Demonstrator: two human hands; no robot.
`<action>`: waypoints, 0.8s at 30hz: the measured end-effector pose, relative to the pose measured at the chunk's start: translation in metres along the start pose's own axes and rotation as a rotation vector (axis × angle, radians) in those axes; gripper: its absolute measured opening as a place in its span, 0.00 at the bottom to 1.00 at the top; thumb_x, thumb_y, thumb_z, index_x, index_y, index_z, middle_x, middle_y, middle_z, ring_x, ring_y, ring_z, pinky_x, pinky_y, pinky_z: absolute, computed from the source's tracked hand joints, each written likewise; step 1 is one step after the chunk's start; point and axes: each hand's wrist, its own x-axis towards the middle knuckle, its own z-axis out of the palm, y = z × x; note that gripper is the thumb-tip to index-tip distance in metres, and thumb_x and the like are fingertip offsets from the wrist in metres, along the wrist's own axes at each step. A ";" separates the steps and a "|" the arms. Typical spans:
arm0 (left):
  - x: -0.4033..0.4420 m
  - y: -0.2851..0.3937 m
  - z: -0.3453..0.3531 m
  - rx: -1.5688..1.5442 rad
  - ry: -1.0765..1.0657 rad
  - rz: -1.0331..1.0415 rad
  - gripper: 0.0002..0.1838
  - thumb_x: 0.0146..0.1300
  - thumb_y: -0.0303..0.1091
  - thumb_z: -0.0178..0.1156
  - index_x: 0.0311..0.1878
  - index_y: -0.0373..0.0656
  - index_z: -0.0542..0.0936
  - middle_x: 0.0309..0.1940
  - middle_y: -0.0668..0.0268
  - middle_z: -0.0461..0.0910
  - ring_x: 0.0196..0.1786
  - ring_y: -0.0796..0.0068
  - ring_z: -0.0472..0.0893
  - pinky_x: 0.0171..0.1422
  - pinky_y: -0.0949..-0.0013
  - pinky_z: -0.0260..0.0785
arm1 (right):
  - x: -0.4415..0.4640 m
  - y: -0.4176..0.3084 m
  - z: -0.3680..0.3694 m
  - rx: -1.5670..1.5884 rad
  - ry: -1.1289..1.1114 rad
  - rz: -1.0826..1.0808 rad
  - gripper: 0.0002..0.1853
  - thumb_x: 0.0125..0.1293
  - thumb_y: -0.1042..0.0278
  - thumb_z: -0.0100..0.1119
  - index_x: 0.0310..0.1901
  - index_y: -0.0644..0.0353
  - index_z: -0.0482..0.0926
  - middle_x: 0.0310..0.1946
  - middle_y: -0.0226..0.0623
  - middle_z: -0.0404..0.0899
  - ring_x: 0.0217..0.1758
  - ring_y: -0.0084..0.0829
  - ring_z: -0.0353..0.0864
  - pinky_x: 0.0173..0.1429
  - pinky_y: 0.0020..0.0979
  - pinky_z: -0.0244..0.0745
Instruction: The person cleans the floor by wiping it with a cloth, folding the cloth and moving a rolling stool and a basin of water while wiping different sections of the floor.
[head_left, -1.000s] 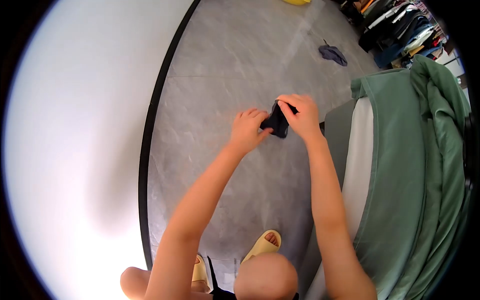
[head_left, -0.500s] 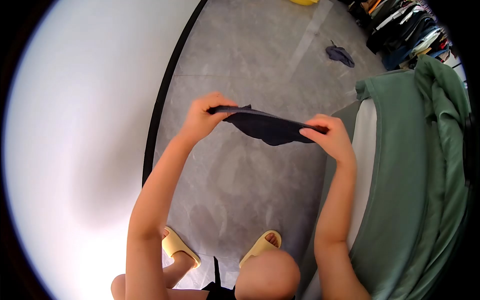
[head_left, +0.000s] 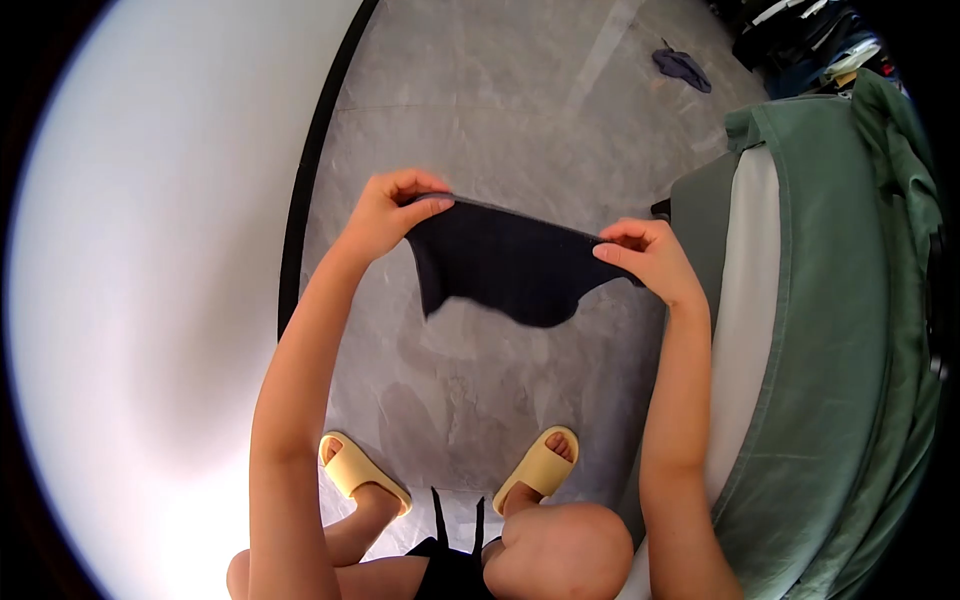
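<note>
A piece of black cloth (head_left: 510,262) hangs spread between my two hands, its top edge stretched and sloping down to the right. My left hand (head_left: 393,212) pinches its upper left corner between thumb and fingers. At the upper right corner, my right hand (head_left: 648,258) grips the same edge. The lower edge of the cloth hangs loose and curved above the grey floor (head_left: 450,140).
A bed with a green cover (head_left: 820,300) runs along the right side. A white wall (head_left: 170,250) with a black baseboard (head_left: 300,200) is on the left. Farther off lie a dark crumpled cloth (head_left: 682,70) and a pile of clothes (head_left: 810,45). Yellow slippers (head_left: 540,468) are on my feet.
My hands have moved apart from close together, stretching the bunched black cloth between them. Its lower part now hangs down more openly. The view has tilted downward.
</note>
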 end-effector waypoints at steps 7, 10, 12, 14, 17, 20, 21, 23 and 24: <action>-0.088 -0.031 -0.006 0.243 -0.411 -0.274 0.08 0.57 0.27 0.66 0.40 0.38 0.84 0.32 0.67 0.83 0.36 0.81 0.79 0.42 0.75 0.71 | -0.055 0.066 0.052 -0.027 -0.291 0.185 0.11 0.52 0.72 0.71 0.37 0.63 0.82 0.27 0.26 0.79 0.30 0.15 0.74 0.37 0.20 0.70; -0.102 -0.063 -0.001 0.359 -0.516 -0.284 0.09 0.58 0.28 0.65 0.42 0.39 0.83 0.34 0.67 0.82 0.36 0.79 0.78 0.43 0.74 0.71 | -0.063 0.106 0.076 -0.041 -0.349 0.238 0.12 0.53 0.69 0.70 0.38 0.62 0.83 0.26 0.29 0.79 0.29 0.19 0.75 0.36 0.23 0.71; -0.102 -0.091 0.003 0.353 -0.489 -0.284 0.09 0.59 0.29 0.65 0.42 0.39 0.83 0.34 0.66 0.82 0.37 0.78 0.78 0.43 0.73 0.71 | -0.057 0.133 0.086 -0.054 -0.251 0.250 0.12 0.52 0.68 0.69 0.38 0.63 0.83 0.27 0.30 0.80 0.30 0.19 0.75 0.37 0.23 0.71; -0.092 -0.122 0.006 0.303 -0.413 -0.258 0.08 0.60 0.30 0.64 0.42 0.39 0.83 0.35 0.64 0.81 0.37 0.77 0.79 0.44 0.72 0.71 | -0.044 0.153 0.093 -0.057 -0.080 0.291 0.13 0.52 0.68 0.69 0.38 0.63 0.82 0.28 0.30 0.80 0.32 0.18 0.75 0.39 0.22 0.71; -0.064 -0.152 0.013 0.214 -0.141 -0.227 0.14 0.59 0.31 0.65 0.48 0.41 0.81 0.39 0.63 0.80 0.41 0.73 0.79 0.47 0.70 0.70 | -0.017 0.182 0.088 0.002 0.226 0.189 0.18 0.52 0.66 0.69 0.44 0.62 0.81 0.30 0.33 0.81 0.36 0.26 0.79 0.42 0.29 0.74; -0.047 -0.165 0.013 0.606 0.241 0.132 0.21 0.56 0.33 0.66 0.55 0.45 0.77 0.46 0.63 0.79 0.43 0.68 0.79 0.47 0.68 0.70 | 0.000 0.223 0.080 -0.622 0.604 -0.078 0.24 0.52 0.63 0.69 0.50 0.61 0.77 0.33 0.38 0.82 0.40 0.38 0.81 0.46 0.38 0.75; -0.048 -0.172 0.010 0.587 0.272 0.069 0.25 0.56 0.32 0.65 0.59 0.47 0.74 0.52 0.65 0.76 0.45 0.68 0.78 0.48 0.67 0.69 | -0.002 0.232 0.081 -0.637 0.602 0.046 0.25 0.51 0.61 0.69 0.51 0.59 0.76 0.36 0.41 0.82 0.43 0.47 0.80 0.49 0.44 0.74; -0.057 -0.167 0.011 0.515 0.365 -0.025 0.21 0.58 0.30 0.63 0.56 0.46 0.75 0.51 0.64 0.76 0.44 0.69 0.78 0.48 0.67 0.69 | -0.005 0.218 0.087 -0.723 0.482 0.279 0.22 0.51 0.61 0.69 0.48 0.60 0.77 0.35 0.40 0.82 0.42 0.46 0.81 0.47 0.43 0.75; -0.063 -0.166 0.012 0.479 0.410 -0.073 0.19 0.59 0.29 0.61 0.55 0.46 0.76 0.51 0.64 0.76 0.43 0.69 0.78 0.48 0.66 0.69 | -0.005 0.211 0.093 -0.763 0.418 0.396 0.21 0.51 0.61 0.68 0.46 0.60 0.77 0.35 0.40 0.82 0.41 0.45 0.81 0.46 0.42 0.75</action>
